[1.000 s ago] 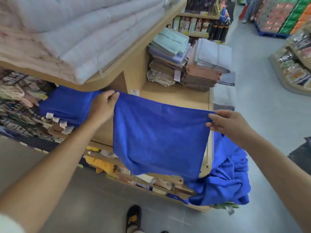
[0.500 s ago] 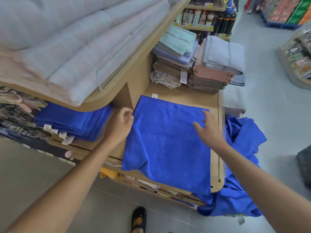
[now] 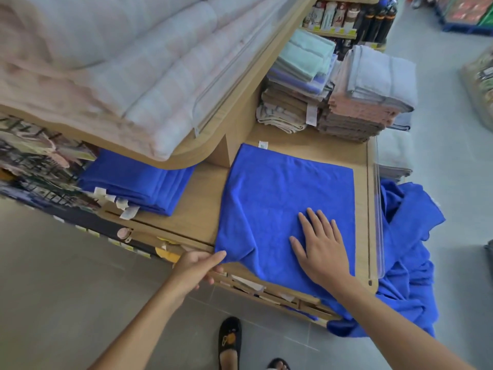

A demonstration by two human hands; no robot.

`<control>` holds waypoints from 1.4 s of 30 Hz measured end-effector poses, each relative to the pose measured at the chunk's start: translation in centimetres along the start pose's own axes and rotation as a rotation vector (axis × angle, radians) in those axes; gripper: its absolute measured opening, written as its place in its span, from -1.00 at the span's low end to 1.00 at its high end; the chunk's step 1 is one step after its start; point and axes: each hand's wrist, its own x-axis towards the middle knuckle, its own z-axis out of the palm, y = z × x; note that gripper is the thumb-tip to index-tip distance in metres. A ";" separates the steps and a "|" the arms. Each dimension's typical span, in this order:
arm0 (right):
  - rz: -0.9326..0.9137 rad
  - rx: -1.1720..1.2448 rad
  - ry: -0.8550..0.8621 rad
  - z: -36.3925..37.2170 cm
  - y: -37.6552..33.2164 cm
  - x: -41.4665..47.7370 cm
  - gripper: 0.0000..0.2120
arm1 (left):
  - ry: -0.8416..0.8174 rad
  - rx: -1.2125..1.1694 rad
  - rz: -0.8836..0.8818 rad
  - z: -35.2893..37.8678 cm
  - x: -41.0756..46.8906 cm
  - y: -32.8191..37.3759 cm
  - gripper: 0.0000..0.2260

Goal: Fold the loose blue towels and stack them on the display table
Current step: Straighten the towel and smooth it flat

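Observation:
A blue towel (image 3: 277,198) lies spread flat on the wooden display table (image 3: 197,209), its near edge hanging over the front. My left hand (image 3: 198,265) pinches the towel's near left corner at the table's front edge. My right hand (image 3: 320,244) presses flat on the towel's near right part, fingers straight and spread. A stack of folded blue towels (image 3: 138,182) sits to the left under the upper shelf. A heap of loose blue towels (image 3: 408,252) hangs off the table's right end.
An upper shelf (image 3: 234,84) with pale quilts overhangs the table's left. Stacks of folded grey, pink, brown and green towels (image 3: 346,89) stand at the back. A clear divider (image 3: 378,209) lines the right edge. My feet (image 3: 229,340) stand on the grey floor.
The towel went from held up in the air to lying flat on the table. My left hand slid from the far left corner to the near left corner. My right hand moved nearer and pressed flat.

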 end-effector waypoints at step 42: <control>0.274 0.125 -0.021 -2.5 3.1 11.3 -0.22 | 0.105 1.002 0.737 6.3 16.9 15.4 -0.37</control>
